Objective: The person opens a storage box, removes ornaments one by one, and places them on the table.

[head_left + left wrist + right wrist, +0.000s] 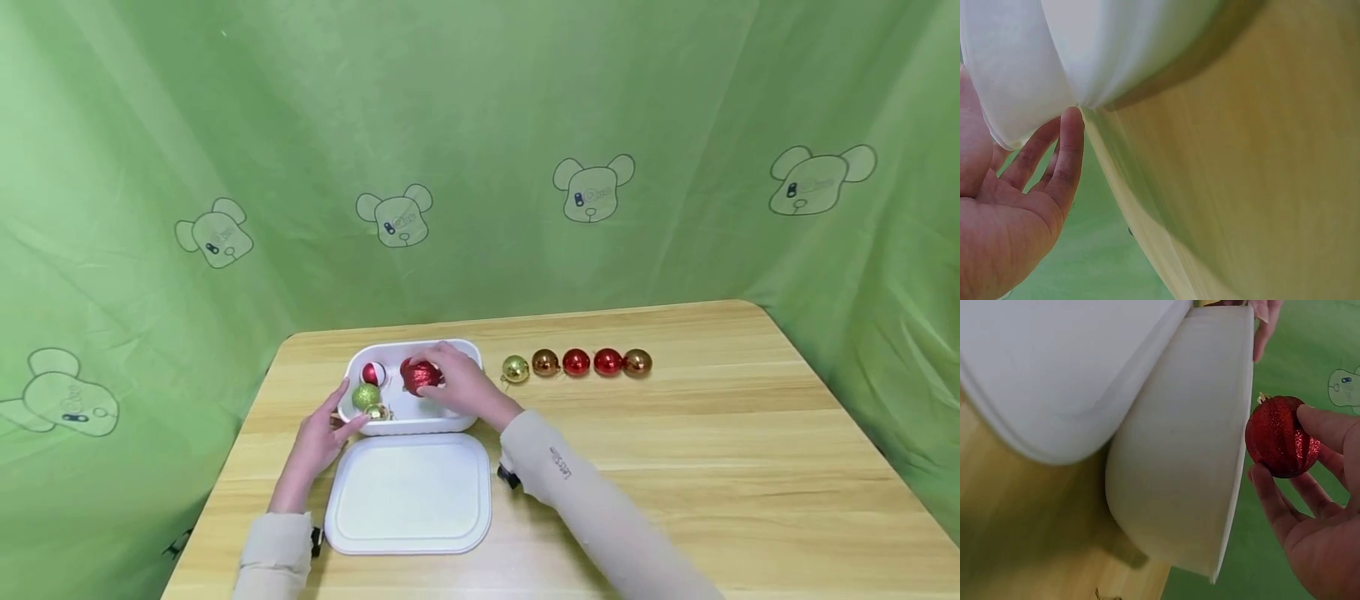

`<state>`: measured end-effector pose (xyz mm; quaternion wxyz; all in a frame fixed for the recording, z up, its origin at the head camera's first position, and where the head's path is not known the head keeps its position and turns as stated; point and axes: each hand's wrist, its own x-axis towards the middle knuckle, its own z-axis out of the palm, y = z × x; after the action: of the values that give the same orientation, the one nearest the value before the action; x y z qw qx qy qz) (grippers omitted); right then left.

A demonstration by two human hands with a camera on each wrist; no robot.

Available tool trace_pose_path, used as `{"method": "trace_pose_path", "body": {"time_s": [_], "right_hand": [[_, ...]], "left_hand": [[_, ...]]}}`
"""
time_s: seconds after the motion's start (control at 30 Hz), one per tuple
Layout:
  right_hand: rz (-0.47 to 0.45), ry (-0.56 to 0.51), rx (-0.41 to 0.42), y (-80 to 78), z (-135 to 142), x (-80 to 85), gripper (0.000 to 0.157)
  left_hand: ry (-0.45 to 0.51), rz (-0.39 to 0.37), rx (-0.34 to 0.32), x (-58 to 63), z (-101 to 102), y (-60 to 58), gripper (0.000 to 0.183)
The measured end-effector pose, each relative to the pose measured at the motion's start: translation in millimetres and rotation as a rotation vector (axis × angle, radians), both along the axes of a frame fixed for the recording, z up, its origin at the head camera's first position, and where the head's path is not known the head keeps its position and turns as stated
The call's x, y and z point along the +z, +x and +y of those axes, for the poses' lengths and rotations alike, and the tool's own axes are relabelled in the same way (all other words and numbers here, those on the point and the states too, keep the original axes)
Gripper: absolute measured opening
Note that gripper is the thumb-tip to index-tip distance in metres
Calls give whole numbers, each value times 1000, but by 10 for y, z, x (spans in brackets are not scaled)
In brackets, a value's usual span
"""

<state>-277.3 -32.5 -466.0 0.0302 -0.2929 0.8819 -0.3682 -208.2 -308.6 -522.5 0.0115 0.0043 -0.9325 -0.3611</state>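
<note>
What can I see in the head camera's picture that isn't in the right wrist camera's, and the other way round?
Only the head view shows the full row of five shiny balls on the table, and the red-and-white ball and green ball inside the white box.

Only the right wrist view shows the palm side of the right hand.

Both show that hand holding a glittery red ball, the box, the white lid and at least part of the left hand.

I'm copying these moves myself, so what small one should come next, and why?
Probably lower the red bauble into the white box: the right hand holds it over the opening, and the left hand is at the box's side.
</note>
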Motion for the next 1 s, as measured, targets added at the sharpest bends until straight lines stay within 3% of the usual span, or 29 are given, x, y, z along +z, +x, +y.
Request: {"method": "trace_pose_path", "body": {"time_s": [0.37, 0.7, 1.0], "right_hand": [[-13, 15, -67, 17, 478, 68, 49], [7, 36, -88, -3, 975, -10, 48], [-4, 26, -96, 21, 1226, -65, 48]], "left_hand": [[7, -5, -1, -5, -18, 8, 86], [10, -23, 4, 4, -10, 7, 85], [4, -28, 5, 5, -5, 0, 84]]}}
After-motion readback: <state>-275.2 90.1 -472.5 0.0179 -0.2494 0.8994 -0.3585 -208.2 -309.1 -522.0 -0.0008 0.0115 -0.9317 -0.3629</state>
